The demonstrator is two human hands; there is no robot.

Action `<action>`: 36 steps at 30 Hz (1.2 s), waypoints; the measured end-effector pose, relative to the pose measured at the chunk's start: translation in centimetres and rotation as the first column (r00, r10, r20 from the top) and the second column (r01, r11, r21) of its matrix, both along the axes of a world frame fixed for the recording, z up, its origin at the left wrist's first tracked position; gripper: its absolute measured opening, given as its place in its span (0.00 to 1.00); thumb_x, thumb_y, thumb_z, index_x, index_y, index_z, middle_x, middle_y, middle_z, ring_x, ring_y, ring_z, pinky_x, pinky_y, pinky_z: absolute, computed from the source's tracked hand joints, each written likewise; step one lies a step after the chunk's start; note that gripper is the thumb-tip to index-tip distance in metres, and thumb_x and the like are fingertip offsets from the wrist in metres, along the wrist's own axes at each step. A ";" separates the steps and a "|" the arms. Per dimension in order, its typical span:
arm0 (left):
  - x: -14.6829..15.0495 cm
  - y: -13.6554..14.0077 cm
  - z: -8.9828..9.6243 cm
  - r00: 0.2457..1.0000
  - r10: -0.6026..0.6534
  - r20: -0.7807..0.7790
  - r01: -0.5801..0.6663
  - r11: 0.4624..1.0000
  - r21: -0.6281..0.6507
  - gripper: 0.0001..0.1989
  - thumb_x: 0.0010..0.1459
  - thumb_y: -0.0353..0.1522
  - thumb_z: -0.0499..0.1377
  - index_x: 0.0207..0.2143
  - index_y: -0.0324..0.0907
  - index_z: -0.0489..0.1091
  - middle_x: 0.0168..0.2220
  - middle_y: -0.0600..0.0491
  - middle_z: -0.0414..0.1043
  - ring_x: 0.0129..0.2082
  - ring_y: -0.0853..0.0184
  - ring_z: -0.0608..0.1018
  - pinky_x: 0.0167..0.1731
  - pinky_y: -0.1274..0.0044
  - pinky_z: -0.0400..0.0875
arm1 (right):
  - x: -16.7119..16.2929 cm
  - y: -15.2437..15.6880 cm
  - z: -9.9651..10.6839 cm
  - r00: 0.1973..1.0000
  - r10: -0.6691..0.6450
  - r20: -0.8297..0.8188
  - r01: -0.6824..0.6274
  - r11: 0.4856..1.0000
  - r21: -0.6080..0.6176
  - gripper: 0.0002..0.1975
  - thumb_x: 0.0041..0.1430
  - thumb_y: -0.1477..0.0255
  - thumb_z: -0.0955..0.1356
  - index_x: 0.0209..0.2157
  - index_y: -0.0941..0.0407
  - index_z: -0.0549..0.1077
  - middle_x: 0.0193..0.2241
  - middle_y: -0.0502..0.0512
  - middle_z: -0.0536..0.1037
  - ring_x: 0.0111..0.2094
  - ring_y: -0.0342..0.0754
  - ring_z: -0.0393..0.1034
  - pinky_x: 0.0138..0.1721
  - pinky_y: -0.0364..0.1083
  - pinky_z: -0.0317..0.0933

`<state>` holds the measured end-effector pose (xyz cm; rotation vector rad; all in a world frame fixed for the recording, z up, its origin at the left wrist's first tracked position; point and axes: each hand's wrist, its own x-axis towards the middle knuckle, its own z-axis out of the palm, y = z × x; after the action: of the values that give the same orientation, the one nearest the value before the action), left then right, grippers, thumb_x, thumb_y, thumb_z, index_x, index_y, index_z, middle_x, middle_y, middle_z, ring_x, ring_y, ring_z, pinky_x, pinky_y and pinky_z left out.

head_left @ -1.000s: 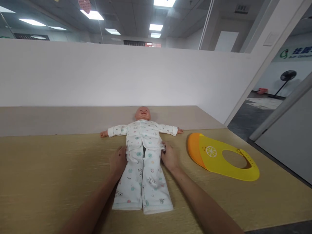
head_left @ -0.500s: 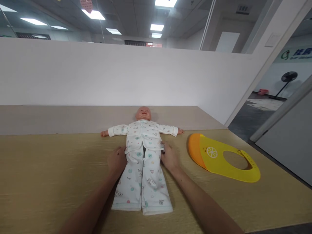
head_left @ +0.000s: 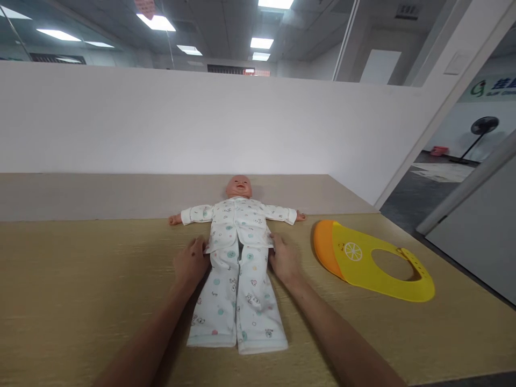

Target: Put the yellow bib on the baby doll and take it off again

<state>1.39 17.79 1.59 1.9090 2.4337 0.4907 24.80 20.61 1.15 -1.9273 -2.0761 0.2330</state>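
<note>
A baby doll (head_left: 239, 186) lies on its back with both arms spread out. It wears a white printed pajama top (head_left: 237, 223) and matching pajama pants (head_left: 237, 301), whose legs lie flat toward me. At the top's lower left corner, my left hand (head_left: 192, 263) has its fingers closed on the hem. On the opposite side my right hand (head_left: 285, 259) pinches the other edge of the hem, beside the waist of the pants. The fingertips of both hands are partly hidden by cloth. The doll's legs and feet do not show.
A yellow silicone bib (head_left: 363, 274) with an orange pocket lies right of the doll on the wooden table (head_left: 100, 301). Behind the table stands a white partition wall (head_left: 181, 123) with glass above. A standing fan (head_left: 484, 126) shows beyond the doorway at right.
The fingers of my right hand have shifted slightly at the hem, and the dark spot beside them no longer shows. My left hand stays at its corner. The doll lies as before.
</note>
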 end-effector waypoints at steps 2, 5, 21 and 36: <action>0.0 -0.3 0.3 1.000 0.004 -0.020 -0.005 1.000 -0.016 0.04 0.55 0.31 0.49 0.32 0.43 0.63 0.36 0.50 0.73 0.36 0.59 0.75 0.24 0.75 0.52 | 0.0 -0.2 0.2 0.999 -0.024 0.042 0.024 1.000 0.002 0.21 0.59 0.77 0.58 0.54 0.55 0.62 0.48 0.57 0.73 0.41 0.53 0.70 0.34 0.46 0.56; -0.1 -0.7 0.5 0.999 0.004 -0.038 -0.006 0.999 -0.049 0.05 0.55 0.32 0.49 0.32 0.43 0.63 0.37 0.50 0.73 0.36 0.58 0.75 0.25 0.74 0.54 | 0.2 -0.3 0.2 0.997 -0.053 0.063 0.053 0.999 -0.005 0.19 0.60 0.75 0.58 0.53 0.54 0.62 0.47 0.57 0.73 0.41 0.52 0.70 0.33 0.46 0.55; -1.0 -1.2 0.7 0.999 -0.032 0.007 0.033 0.982 -0.188 0.19 0.57 0.35 0.46 0.44 0.44 0.72 0.47 0.44 0.74 0.46 0.50 0.74 0.40 0.64 0.67 | 3.9 -2.0 -1.3 0.897 0.075 -0.436 -0.044 0.996 0.082 0.11 0.57 0.72 0.60 0.39 0.59 0.70 0.39 0.59 0.75 0.40 0.49 0.70 0.43 0.47 0.61; 0.2 -1.7 1.0 0.998 0.022 0.062 -0.012 0.988 -0.154 0.13 0.58 0.36 0.45 0.38 0.42 0.67 0.43 0.45 0.75 0.43 0.52 0.76 0.37 0.64 0.67 | 22.5 -9.2 0.9 0.517 -0.450 -0.728 0.725 0.683 0.093 0.29 0.48 0.58 0.65 0.51 0.57 0.67 0.51 0.69 0.70 0.53 0.63 0.65 0.51 0.58 0.60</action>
<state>1.59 16.12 2.62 1.7860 2.3743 0.3468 47.29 11.42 2.04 -1.8111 -0.8200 0.2587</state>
